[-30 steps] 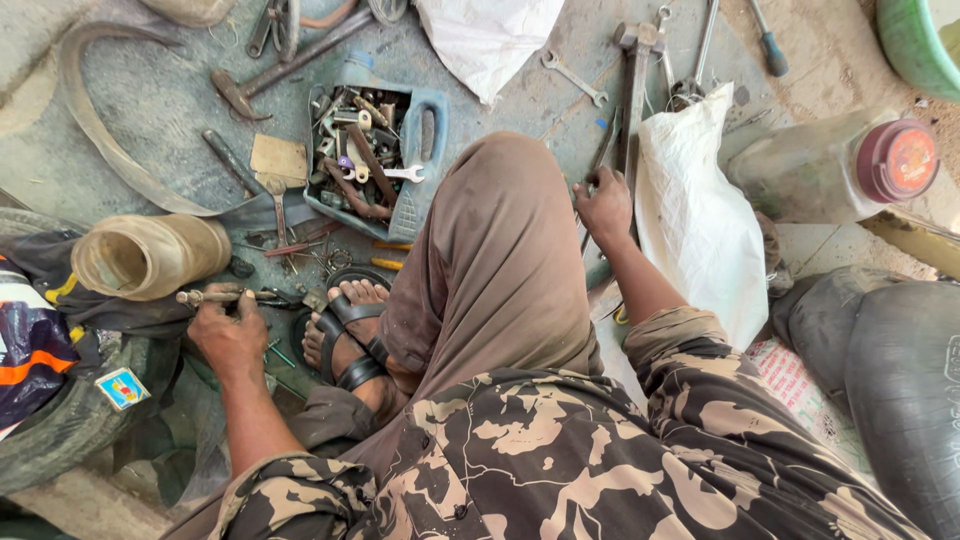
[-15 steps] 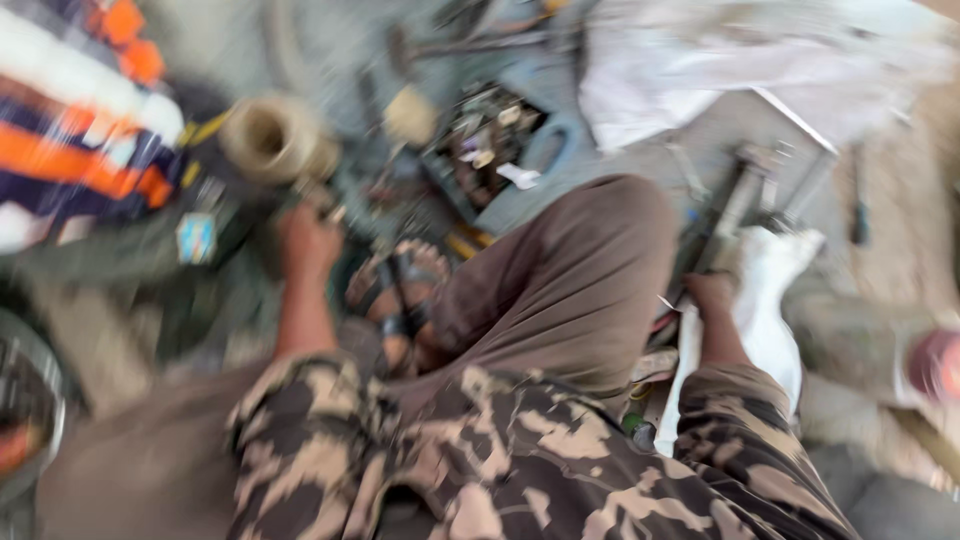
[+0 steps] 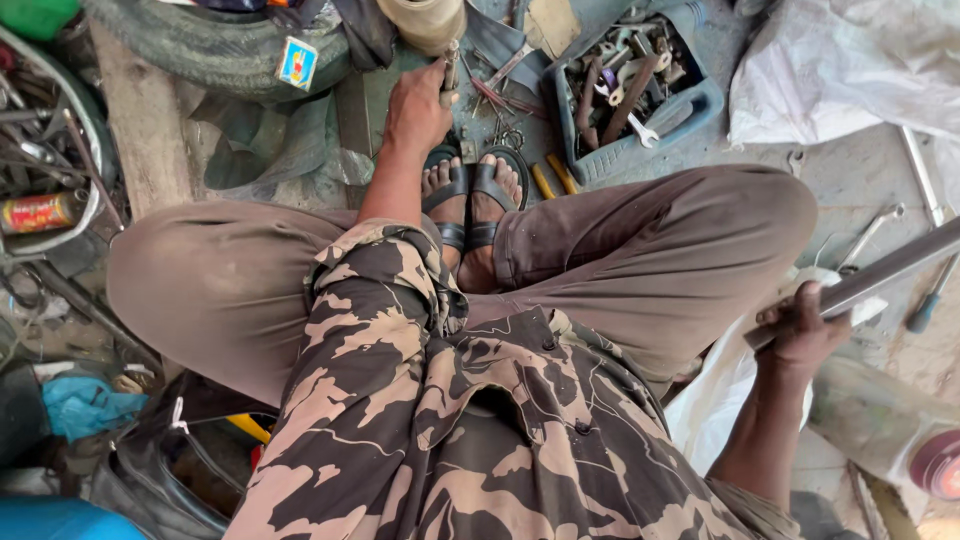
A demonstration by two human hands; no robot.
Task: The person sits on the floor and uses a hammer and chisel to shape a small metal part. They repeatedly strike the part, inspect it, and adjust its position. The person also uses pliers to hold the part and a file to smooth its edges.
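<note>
I squat in brown trousers and a camouflage shirt, my sandalled feet (image 3: 470,195) on the ground. My left hand (image 3: 418,108) reaches forward past my feet and grips a thin metal tool (image 3: 451,68) that points toward a roll of tan thread (image 3: 425,20). My right hand (image 3: 805,328) is out beside my right knee, closed around a long grey metal bar (image 3: 885,272) that runs up to the right edge.
A blue tray (image 3: 640,150) of wrenches and metal parts sits ahead. A tyre (image 3: 220,50) and wheel rim (image 3: 50,150) lie at the left, with a red can (image 3: 40,212). White plastic sheeting (image 3: 850,70) covers the upper right. Loose spanners (image 3: 872,230) lie on the concrete.
The view has swung left and down. My right hand has come off the tools ahead and now holds the long bar beside my knee. My left hand stays on the thin tool.
</note>
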